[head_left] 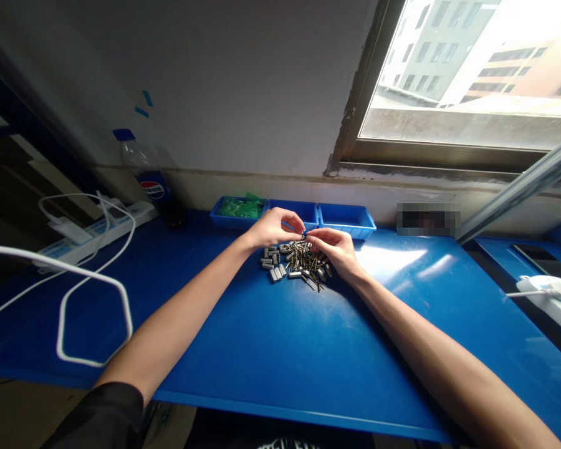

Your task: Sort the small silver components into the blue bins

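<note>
Over a pile of small metal parts, both my hands meet with fingertips nearly touching. The pile mixes short silvery blocks with thin brass-coloured pins or screws. My left hand is closed in a pinch above the pile's far side. Opposite it, my right hand pinches as well, its lower fingers curled close to the parts. Whatever the fingertips hold is too small to name. Just behind the hands stand blue bins: one with green material, a middle one partly hidden by my left hand, and one at right.
On the blue table, a cola bottle stands at the back left. A white power strip and looping white cable lie at left. Another power strip is at right, near a slanting metal bar. A window is above.
</note>
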Demonstrator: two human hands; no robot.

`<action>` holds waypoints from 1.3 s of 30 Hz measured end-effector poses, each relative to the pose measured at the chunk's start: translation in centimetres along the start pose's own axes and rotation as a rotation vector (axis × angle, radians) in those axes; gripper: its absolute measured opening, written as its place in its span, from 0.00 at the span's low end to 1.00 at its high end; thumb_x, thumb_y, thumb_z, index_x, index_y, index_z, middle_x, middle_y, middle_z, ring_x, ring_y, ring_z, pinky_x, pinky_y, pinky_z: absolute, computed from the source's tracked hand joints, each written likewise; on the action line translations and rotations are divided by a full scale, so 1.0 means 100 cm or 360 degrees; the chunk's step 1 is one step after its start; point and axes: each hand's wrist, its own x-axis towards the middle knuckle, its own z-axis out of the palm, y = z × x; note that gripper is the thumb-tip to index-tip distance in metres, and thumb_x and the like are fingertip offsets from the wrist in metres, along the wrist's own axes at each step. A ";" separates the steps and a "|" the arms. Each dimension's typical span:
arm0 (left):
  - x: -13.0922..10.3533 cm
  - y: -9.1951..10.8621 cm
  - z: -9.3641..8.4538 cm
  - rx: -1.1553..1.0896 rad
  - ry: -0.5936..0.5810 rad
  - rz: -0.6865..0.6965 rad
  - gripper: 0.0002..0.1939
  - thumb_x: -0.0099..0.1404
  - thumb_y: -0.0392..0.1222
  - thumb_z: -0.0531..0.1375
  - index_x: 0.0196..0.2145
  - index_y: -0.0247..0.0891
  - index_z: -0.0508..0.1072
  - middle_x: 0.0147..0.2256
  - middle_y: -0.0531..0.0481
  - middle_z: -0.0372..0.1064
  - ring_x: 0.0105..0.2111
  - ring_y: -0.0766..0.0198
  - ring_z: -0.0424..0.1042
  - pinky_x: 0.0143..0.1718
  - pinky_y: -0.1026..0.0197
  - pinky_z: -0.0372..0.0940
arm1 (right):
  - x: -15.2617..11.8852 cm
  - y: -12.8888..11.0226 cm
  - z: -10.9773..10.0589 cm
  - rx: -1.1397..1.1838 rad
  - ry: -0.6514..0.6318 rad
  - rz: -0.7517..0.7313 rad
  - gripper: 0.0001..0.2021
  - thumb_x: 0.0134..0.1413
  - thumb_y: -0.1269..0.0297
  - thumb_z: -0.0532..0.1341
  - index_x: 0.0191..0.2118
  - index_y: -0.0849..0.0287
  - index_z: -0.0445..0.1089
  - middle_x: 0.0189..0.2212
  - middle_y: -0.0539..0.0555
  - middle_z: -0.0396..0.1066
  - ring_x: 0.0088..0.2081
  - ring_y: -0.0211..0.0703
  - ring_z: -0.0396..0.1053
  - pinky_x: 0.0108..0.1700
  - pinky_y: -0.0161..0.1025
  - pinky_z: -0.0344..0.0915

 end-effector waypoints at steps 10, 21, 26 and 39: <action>-0.005 -0.009 -0.014 0.0729 -0.0415 -0.0112 0.12 0.54 0.37 0.66 0.38 0.36 0.82 0.33 0.47 0.80 0.33 0.61 0.78 0.34 0.65 0.68 | 0.004 0.006 -0.001 -0.0056 0.0645 -0.0234 0.21 0.52 0.49 0.71 0.47 0.57 0.79 0.47 0.61 0.81 0.37 0.49 0.79 0.40 0.46 0.77; -0.006 -0.006 -0.011 0.0791 -0.0429 -0.0061 0.09 0.55 0.34 0.63 0.35 0.36 0.82 0.32 0.47 0.79 0.32 0.62 0.76 0.32 0.66 0.66 | 0.000 0.000 0.001 -0.0055 0.0488 -0.0217 0.17 0.53 0.54 0.68 0.46 0.56 0.76 0.39 0.56 0.80 0.30 0.42 0.73 0.36 0.42 0.74; -0.006 0.003 -0.015 0.0623 -0.0313 -0.0017 0.09 0.57 0.35 0.63 0.36 0.34 0.81 0.32 0.46 0.79 0.31 0.62 0.76 0.32 0.65 0.68 | 0.001 0.002 0.000 -0.0074 0.0404 -0.0155 0.13 0.53 0.55 0.67 0.43 0.56 0.77 0.32 0.52 0.79 0.27 0.40 0.71 0.33 0.40 0.70; -0.001 0.005 -0.002 0.0429 0.0148 0.0212 0.10 0.54 0.35 0.67 0.36 0.34 0.80 0.33 0.47 0.79 0.32 0.62 0.77 0.36 0.63 0.71 | 0.000 0.001 0.001 -0.0105 0.0063 -0.0074 0.19 0.49 0.47 0.73 0.39 0.57 0.82 0.35 0.56 0.82 0.30 0.45 0.75 0.30 0.40 0.71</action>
